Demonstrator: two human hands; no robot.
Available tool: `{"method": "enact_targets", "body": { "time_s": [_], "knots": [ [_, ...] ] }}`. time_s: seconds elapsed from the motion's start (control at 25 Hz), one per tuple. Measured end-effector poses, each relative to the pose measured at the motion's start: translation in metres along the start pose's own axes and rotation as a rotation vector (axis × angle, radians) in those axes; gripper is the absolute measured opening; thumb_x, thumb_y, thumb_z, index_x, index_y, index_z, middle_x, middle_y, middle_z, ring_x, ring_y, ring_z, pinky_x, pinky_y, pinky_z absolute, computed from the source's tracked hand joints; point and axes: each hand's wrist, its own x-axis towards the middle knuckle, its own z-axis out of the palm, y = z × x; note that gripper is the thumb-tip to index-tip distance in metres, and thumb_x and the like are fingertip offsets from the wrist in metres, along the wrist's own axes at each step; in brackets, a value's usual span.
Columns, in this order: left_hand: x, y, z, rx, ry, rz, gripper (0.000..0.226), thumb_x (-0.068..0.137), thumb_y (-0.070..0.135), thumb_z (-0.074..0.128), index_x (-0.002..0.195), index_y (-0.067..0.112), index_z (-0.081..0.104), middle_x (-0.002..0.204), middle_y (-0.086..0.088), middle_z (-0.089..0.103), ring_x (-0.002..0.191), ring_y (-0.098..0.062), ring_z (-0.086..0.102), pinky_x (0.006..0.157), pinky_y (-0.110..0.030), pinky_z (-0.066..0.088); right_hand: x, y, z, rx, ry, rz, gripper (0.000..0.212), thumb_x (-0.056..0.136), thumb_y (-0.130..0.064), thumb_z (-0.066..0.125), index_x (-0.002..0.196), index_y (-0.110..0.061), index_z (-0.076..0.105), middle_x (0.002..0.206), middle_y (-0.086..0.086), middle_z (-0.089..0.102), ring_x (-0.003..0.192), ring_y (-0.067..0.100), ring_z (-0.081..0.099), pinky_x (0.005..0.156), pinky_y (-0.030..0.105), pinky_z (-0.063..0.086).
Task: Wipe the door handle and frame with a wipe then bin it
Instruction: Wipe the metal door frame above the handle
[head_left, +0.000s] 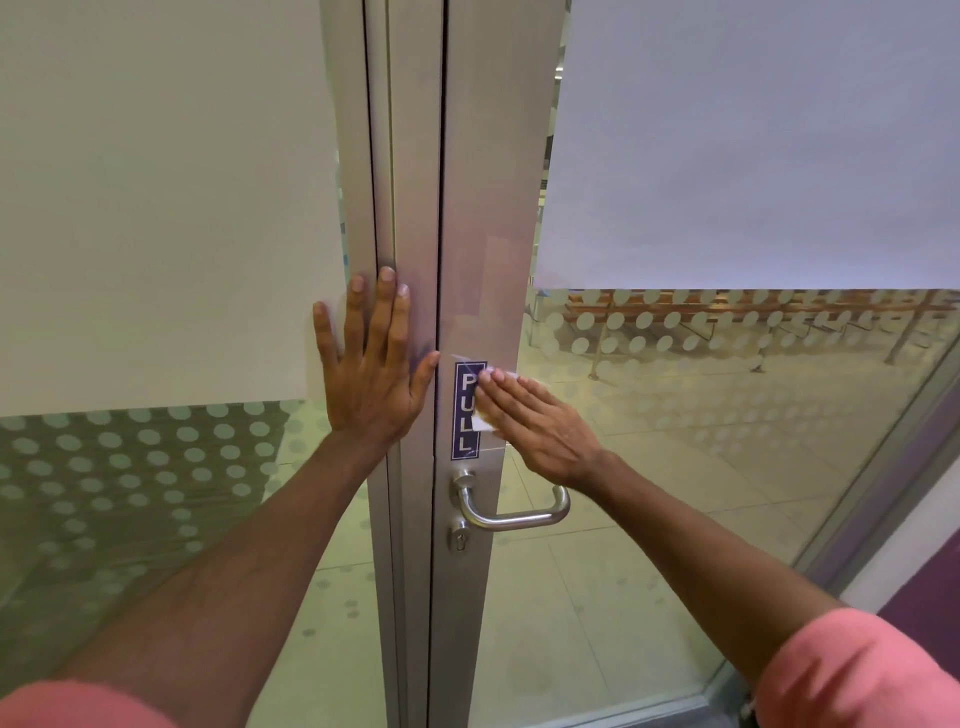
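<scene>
A person stands close to a glass door with a brushed metal frame (483, 208), both bare arms stretched forward; pink sleeves (857, 675) show at the upper arms. The left hand (371, 379) lies flat, palm against the fixed upright just left of the door's closing edge; its fingers (387, 312) are spread wide and point upward, the thumb reaching out toward the dark seam, and it holds nothing. The right hand (535, 421) comes in from the right, angled up and to the left, palm pressed to the door's frame; its fingers are straight and held together, pressing a small white wipe (480, 415) flat against the metal rather than pinching it. The wipe sits under the fingertips, overlapping the right edge of a dark blue vertical sticker reading PULL (467, 410). Directly beneath the sticker and below the right wrist, the steel lever door handle (514, 512) juts to the right, untouched; a keyhole cylinder (460, 535) sits under its base. Frosted panels and dotted glass (727, 364) flank the frame.
</scene>
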Motion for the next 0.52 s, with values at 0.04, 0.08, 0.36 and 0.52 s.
{"method": "enact_targets", "body": {
  "time_s": [0.04,0.08,0.36,0.52],
  "knots": [
    [0.0,0.0,0.0,-0.001,0.002,0.004,0.066,0.103,0.052,0.025,0.152,0.009,0.016,0.159,-0.012,0.016,0.152,-0.021,-0.01,0.121,-0.052,-0.007,-0.01,-0.002,0.003,-0.002,-0.065,-0.068,0.056,0.102,-0.021,0.025,0.153,-0.013,0.003,0.161,0.007,0.0,0.15,0.018,-0.002,0.123,0.033,-0.004],
    [0.0,0.001,-0.001,-0.002,0.003,0.004,0.066,0.103,0.052,0.025,0.152,0.009,0.017,0.159,-0.012,0.016,0.152,-0.021,-0.01,0.121,-0.052,-0.006,-0.02,-0.003,0.005,-0.013,-0.133,-0.145,0.058,0.1,-0.02,0.026,0.153,-0.014,0.004,0.161,0.007,0.001,0.15,0.017,-0.003,0.122,0.032,-0.007],
    [-0.002,0.0,0.001,-0.008,0.016,0.0,0.067,0.103,0.052,0.029,0.154,0.01,0.014,0.165,-0.004,-0.001,0.152,-0.022,-0.009,0.121,-0.052,-0.008,0.004,-0.004,-0.011,-0.026,-0.003,0.042,0.058,0.1,-0.016,0.027,0.153,-0.013,0.004,0.161,0.007,0.0,0.15,0.018,0.0,0.123,0.032,-0.004],
    [-0.001,0.0,0.0,0.004,0.019,-0.001,0.066,0.103,0.05,0.03,0.153,0.01,0.014,0.163,-0.009,0.007,0.152,-0.022,-0.009,0.121,-0.052,-0.008,0.017,-0.012,-0.004,0.048,0.156,0.165,0.056,0.105,-0.021,0.031,0.152,-0.01,0.004,0.161,0.007,-0.007,0.15,0.021,0.002,0.124,0.035,0.005]
  ]
}}
